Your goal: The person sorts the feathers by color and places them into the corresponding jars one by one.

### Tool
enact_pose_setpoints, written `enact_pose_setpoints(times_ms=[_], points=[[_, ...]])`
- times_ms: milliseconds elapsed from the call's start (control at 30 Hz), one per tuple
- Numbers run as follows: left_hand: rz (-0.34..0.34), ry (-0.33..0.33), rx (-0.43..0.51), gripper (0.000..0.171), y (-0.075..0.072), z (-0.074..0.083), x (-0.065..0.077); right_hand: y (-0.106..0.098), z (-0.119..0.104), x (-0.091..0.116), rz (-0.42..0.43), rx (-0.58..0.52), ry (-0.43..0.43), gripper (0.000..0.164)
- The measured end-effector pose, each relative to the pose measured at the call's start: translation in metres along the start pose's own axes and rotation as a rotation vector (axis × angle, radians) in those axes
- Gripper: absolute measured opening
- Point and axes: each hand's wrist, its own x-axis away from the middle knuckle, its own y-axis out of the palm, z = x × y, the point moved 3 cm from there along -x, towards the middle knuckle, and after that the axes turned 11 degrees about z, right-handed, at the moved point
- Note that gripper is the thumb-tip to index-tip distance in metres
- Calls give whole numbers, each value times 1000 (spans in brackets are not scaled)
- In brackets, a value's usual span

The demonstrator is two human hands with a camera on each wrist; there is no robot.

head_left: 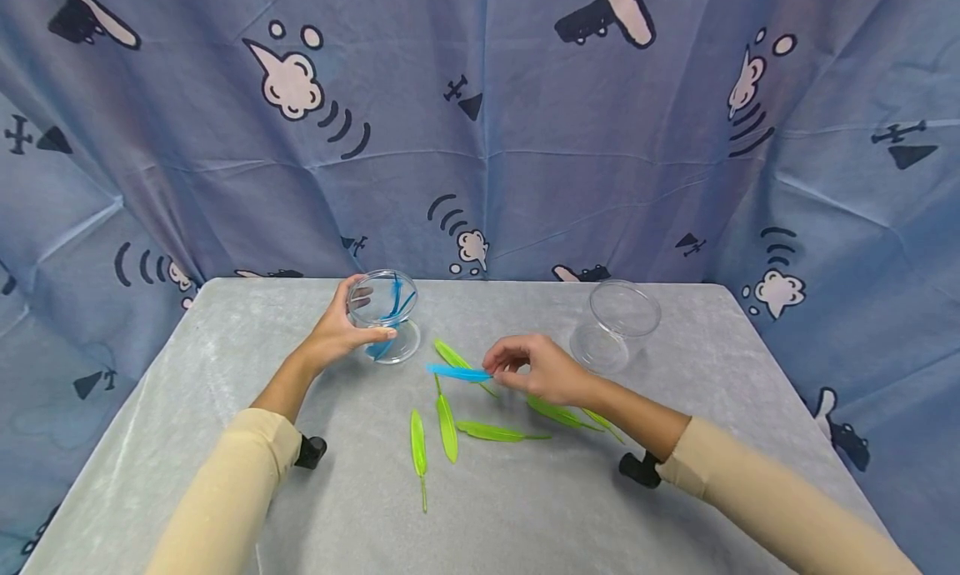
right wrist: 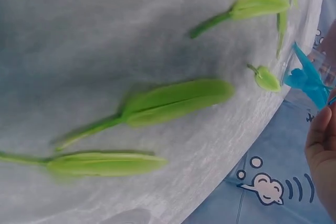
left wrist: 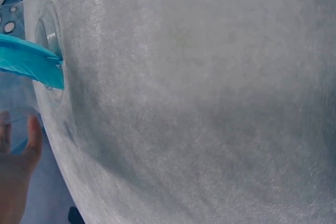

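Note:
My left hand (head_left: pixel 337 327) holds a clear plastic cup (head_left: pixel 411 342) near the far left of the table, thumb in front and fingers behind it. Blue feathers (head_left: pixel 395 298) are inside that cup, and they also show in the left wrist view as a blue feather (left wrist: pixel 26 59) behind clear plastic. Between thumb and fingertips, my right hand (head_left: pixel 551 371) pinches one blue feather (head_left: pixel 459 373) by its end, its other end pointing left toward the cup. Under and around this feather lie several green feathers, among them one green feather (head_left: pixel 452 355) just behind it.
A second clear cup (head_left: pixel 626 308) stands at the far right of the grey table (head_left: pixel 525 508). Several green feathers lie spread in the middle, such as one green feather (head_left: pixel 491 432) and another green feather (right wrist: pixel 178 100). A patterned blue curtain (head_left: pixel 420 100) hangs behind the table.

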Motion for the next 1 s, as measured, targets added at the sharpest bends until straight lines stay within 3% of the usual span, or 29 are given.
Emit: enact_pose_setpoints(times_ms=[267, 667, 1000], points=[[-1, 7, 3, 108, 0, -2, 1, -1, 1, -21, 55, -18, -20, 13], [3, 23, 21, 108, 0, -4, 1, -3, -29, -62, 103, -10, -40, 13], [17, 22, 10, 107, 1, -2, 1, 3, -38, -88, 116, 47, -41, 14]])
